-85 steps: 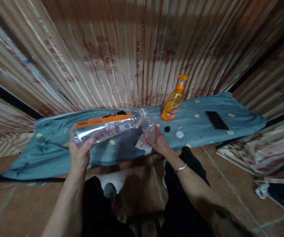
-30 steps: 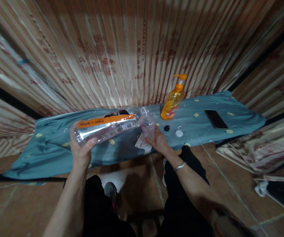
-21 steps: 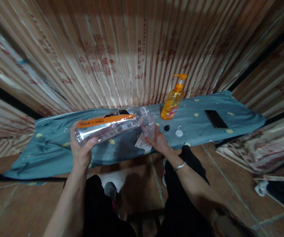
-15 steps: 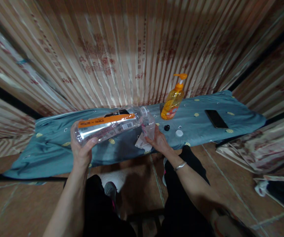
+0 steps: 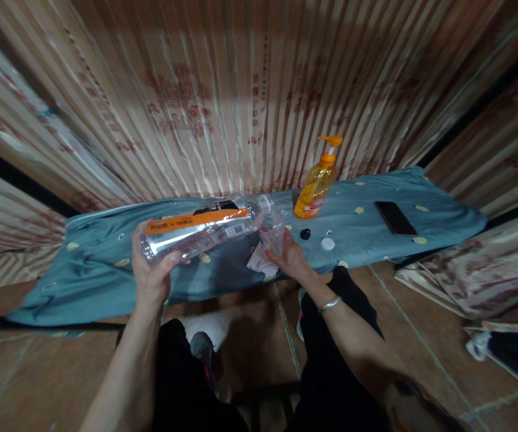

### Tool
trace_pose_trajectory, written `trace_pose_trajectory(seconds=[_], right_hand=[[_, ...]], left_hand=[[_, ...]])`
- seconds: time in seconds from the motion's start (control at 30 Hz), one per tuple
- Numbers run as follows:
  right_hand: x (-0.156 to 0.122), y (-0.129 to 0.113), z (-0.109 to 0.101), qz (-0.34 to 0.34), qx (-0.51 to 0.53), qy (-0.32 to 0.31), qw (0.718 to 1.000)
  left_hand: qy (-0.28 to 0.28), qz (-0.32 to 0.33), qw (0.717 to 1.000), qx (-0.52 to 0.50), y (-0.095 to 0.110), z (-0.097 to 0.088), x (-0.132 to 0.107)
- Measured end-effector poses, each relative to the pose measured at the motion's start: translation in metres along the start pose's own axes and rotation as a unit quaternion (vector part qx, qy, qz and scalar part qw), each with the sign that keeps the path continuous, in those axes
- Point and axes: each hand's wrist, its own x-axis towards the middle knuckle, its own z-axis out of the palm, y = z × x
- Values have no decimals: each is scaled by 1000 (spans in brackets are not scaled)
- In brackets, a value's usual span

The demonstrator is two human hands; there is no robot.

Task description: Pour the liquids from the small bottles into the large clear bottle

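The large bottle (image 5: 200,231) lies sideways in our left grip (image 5: 154,267), closed around its base; our right grip (image 5: 291,258) curls about the small bottle (image 5: 273,233). Where they seem to meet, beyond our right grip, wobbling could part them.

Head camera, one view: worn on the person's head, facing forward and down; near the left hand (image 5: 153,273) and right hand (image 5: 291,258), which sit mid-frame; legs (image 5: 331,372) close below, at the lower edge; cloth (image 5: 92,264) across the middle, curtain (image 5: 222,114) behind filling the top, tiled floor (image 5: 20,384) at bottom left
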Motion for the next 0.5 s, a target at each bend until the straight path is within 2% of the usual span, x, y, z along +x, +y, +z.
trace_pose_trajectory(seconds=[0.17,0.5], right_hand=[[-1,-1,-2,1,-3,4,1000],[-1,1,-5,-3,18,-7,1000]], left_hand=[[7,-24,999,-41,6,4,0],[-4,-27,999,-28,2,0,-1]])
